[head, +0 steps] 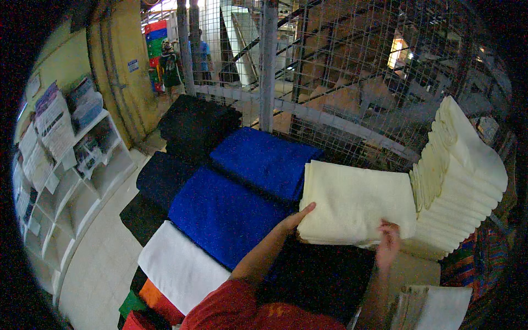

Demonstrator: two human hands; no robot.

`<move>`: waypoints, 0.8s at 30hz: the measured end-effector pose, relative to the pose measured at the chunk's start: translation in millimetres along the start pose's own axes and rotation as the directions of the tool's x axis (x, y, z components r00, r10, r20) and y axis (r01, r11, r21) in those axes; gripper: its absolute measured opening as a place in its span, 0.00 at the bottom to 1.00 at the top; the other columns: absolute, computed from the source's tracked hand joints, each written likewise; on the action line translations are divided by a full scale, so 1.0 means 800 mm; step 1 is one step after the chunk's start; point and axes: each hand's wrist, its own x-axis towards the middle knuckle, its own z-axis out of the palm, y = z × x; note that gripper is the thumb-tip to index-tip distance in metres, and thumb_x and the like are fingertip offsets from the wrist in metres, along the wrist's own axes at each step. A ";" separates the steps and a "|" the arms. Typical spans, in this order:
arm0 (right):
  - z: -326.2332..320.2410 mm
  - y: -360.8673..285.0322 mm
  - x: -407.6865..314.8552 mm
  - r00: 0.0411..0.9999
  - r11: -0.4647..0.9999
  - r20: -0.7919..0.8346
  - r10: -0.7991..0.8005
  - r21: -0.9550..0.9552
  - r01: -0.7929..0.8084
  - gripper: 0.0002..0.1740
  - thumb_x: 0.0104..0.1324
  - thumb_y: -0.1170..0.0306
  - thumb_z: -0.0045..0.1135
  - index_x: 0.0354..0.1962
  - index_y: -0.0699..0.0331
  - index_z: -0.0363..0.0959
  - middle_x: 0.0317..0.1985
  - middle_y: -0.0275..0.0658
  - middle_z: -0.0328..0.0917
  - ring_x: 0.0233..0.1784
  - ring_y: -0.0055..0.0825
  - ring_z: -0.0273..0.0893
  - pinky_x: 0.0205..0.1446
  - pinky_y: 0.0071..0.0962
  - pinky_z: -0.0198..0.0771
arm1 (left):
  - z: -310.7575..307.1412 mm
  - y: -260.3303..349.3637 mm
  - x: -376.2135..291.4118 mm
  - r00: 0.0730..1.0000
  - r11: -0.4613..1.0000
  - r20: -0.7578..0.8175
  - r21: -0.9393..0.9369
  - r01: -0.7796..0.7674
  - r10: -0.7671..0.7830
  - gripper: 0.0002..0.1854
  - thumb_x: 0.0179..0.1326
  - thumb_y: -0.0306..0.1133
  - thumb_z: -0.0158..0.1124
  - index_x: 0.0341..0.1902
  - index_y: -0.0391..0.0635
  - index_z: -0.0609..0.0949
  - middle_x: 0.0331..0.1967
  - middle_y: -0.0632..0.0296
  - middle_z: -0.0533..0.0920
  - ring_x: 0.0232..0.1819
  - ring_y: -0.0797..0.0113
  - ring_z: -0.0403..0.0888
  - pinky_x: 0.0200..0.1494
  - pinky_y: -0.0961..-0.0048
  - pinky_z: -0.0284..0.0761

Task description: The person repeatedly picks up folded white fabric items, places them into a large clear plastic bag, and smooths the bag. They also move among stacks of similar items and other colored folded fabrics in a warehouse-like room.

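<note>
A stack of folded cream cloth [354, 198] lies in front of me, its folded layers showing at the left and front edges. My left hand [300, 218] grips its left edge, thumb on top and the other fingers hidden by the side. Near the front right edge my right hand [388, 241] is blurred, its fingers bent over the cloth. Whether it pinches a layer is not clear. Just right of the stack, a tall leaning pile of cream folded cloths [462, 177] shows many rounded folds.
Blue folded cloths [231, 210] and a white one [183, 262] lie to my left, with black cloth piles [198, 119] beyond. A wire mesh partition [338, 82] stands behind. White shelving [78, 194] holds papers at far left. People [170, 68] stand in the background.
</note>
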 end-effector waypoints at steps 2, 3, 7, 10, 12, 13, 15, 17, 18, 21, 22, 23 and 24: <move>-0.062 0.114 -0.015 0.911 0.979 -0.370 0.180 0.155 -0.130 0.09 0.66 0.69 0.58 0.40 0.66 0.74 0.44 0.42 0.75 0.52 0.36 0.75 0.59 0.35 0.70 | 0.009 0.008 0.002 0.997 0.997 0.039 0.029 -0.065 0.064 0.48 0.60 0.67 0.61 0.69 0.35 0.68 0.67 0.46 0.71 0.66 0.53 0.70 0.68 0.59 0.65; -0.093 0.170 -0.021 0.809 0.958 -0.531 0.253 0.254 -0.133 0.12 0.69 0.64 0.58 0.42 0.64 0.73 0.43 0.41 0.75 0.51 0.36 0.75 0.60 0.36 0.69 | 0.012 0.011 0.002 0.995 0.996 0.056 0.031 -0.089 0.088 0.48 0.60 0.67 0.60 0.69 0.36 0.69 0.66 0.46 0.72 0.66 0.53 0.71 0.68 0.59 0.66; -0.073 0.051 0.001 0.563 0.527 -0.082 0.823 0.481 -0.701 0.36 0.67 0.40 0.55 0.59 0.60 0.67 0.53 0.44 0.75 0.55 0.39 0.74 0.63 0.39 0.67 | 0.014 0.016 -0.008 0.994 0.992 0.015 -0.068 -0.106 0.107 0.46 0.61 0.65 0.60 0.69 0.38 0.69 0.65 0.47 0.75 0.64 0.54 0.75 0.66 0.59 0.70; -0.070 0.063 -0.011 0.526 -0.031 0.359 0.771 0.846 -0.532 0.52 0.63 0.40 0.58 0.71 0.68 0.53 0.72 0.48 0.59 0.73 0.44 0.59 0.77 0.44 0.51 | 0.018 0.020 -0.008 0.997 0.997 0.013 -0.014 -0.079 0.079 0.43 0.62 0.64 0.61 0.69 0.40 0.70 0.64 0.48 0.75 0.63 0.55 0.75 0.65 0.58 0.71; -0.074 0.068 0.002 0.549 0.152 0.297 0.782 0.763 -0.629 0.52 0.63 0.36 0.55 0.71 0.65 0.54 0.71 0.47 0.59 0.72 0.43 0.58 0.73 0.46 0.56 | 0.034 0.028 -0.014 0.993 0.994 -0.048 0.009 -0.106 0.107 0.43 0.63 0.62 0.61 0.69 0.39 0.69 0.63 0.48 0.76 0.62 0.54 0.75 0.66 0.58 0.70; -0.072 0.082 0.004 0.569 0.194 0.288 0.770 0.745 -0.639 0.53 0.62 0.35 0.55 0.71 0.63 0.54 0.71 0.46 0.59 0.73 0.43 0.57 0.73 0.47 0.57 | 0.029 0.026 -0.011 0.991 0.992 -0.052 0.008 -0.124 0.124 0.42 0.64 0.61 0.61 0.70 0.39 0.68 0.64 0.48 0.75 0.62 0.54 0.75 0.66 0.59 0.70; -0.074 0.117 0.003 0.627 0.254 0.269 0.731 0.745 -0.617 0.52 0.62 0.34 0.55 0.71 0.61 0.54 0.72 0.44 0.58 0.73 0.43 0.57 0.73 0.48 0.57 | 0.018 0.016 0.002 0.990 0.990 -0.043 0.000 -0.138 0.138 0.42 0.65 0.59 0.61 0.71 0.39 0.66 0.65 0.48 0.74 0.63 0.54 0.74 0.67 0.60 0.69; -0.081 0.137 0.003 0.678 0.362 0.319 0.662 0.657 -0.662 0.52 0.62 0.36 0.57 0.72 0.60 0.52 0.73 0.41 0.57 0.74 0.42 0.55 0.73 0.49 0.56 | 0.009 0.014 0.003 0.980 0.979 0.002 0.043 -0.200 0.200 0.42 0.65 0.58 0.60 0.72 0.39 0.64 0.67 0.49 0.71 0.66 0.54 0.71 0.68 0.60 0.67; -0.080 0.136 0.001 0.671 0.368 0.263 0.693 0.671 -0.643 0.52 0.62 0.36 0.58 0.72 0.59 0.52 0.73 0.41 0.57 0.74 0.42 0.55 0.73 0.49 0.56 | 0.008 0.014 0.002 0.980 0.979 -0.016 0.047 -0.199 0.199 0.42 0.66 0.57 0.60 0.73 0.39 0.63 0.68 0.49 0.69 0.66 0.53 0.70 0.68 0.60 0.66; -0.070 0.116 0.004 0.638 0.381 0.161 0.753 0.684 -0.622 0.53 0.62 0.36 0.58 0.73 0.59 0.51 0.73 0.40 0.57 0.74 0.42 0.56 0.73 0.48 0.56 | 0.030 0.023 -0.014 0.968 0.971 0.076 0.010 -0.240 0.239 0.41 0.66 0.56 0.60 0.73 0.39 0.63 0.68 0.48 0.69 0.66 0.52 0.70 0.68 0.60 0.67; -0.069 0.105 0.007 0.624 0.372 0.163 0.764 0.680 -0.632 0.53 0.62 0.37 0.58 0.73 0.59 0.51 0.73 0.41 0.57 0.74 0.42 0.56 0.73 0.48 0.56 | 0.030 0.024 -0.011 0.975 0.976 0.055 0.018 -0.216 0.214 0.42 0.66 0.56 0.61 0.72 0.38 0.63 0.68 0.47 0.69 0.66 0.52 0.70 0.68 0.60 0.67; -0.070 0.097 0.008 0.611 0.361 0.167 0.774 0.676 -0.643 0.53 0.62 0.37 0.58 0.73 0.59 0.50 0.73 0.41 0.56 0.74 0.42 0.56 0.73 0.48 0.56 | 0.028 0.025 -0.006 0.981 0.981 0.031 0.027 -0.192 0.192 0.42 0.65 0.55 0.61 0.72 0.38 0.63 0.68 0.47 0.70 0.66 0.52 0.71 0.68 0.59 0.67; -0.075 0.140 -0.002 0.627 0.326 0.201 0.753 0.713 -0.621 0.52 0.63 0.36 0.57 0.73 0.58 0.50 0.73 0.41 0.57 0.74 0.42 0.56 0.74 0.48 0.56 | 0.033 0.031 -0.005 0.986 0.985 0.021 0.041 -0.168 0.168 0.42 0.65 0.55 0.62 0.72 0.38 0.63 0.67 0.47 0.70 0.66 0.52 0.71 0.68 0.59 0.67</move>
